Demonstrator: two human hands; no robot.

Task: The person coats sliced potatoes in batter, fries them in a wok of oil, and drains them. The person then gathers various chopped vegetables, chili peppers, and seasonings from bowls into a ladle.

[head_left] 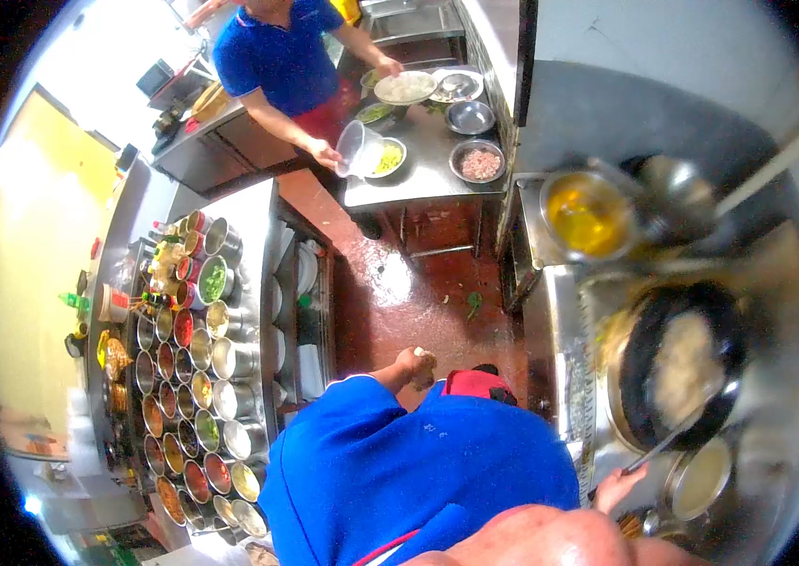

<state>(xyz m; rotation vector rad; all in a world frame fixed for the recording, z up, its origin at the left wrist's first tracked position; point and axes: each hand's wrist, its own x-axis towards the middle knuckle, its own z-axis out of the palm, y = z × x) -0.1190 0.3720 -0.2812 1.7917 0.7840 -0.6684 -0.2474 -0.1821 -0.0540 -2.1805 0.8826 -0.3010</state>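
Note:
My right hand (618,487) is closed around the handle of a long metal cooking utensil (671,441) at the lower right. Its far end reaches into a black wok (640,401), and the food there hides its head. Pale, blurred food (687,368) lies in the wok. At my waist, over the floor, my left hand (413,368) is curled closed. A small whitish bit shows at its fingers, too small to name.
Beyond the wok stand a pot of yellow oil (586,215) and another metal pan (678,193). A metal bowl (698,479) sits near my right hand. Seasoning tins (215,472) fill the left counter. Ahead, a co-worker (281,66) holds containers over a steel table (418,181).

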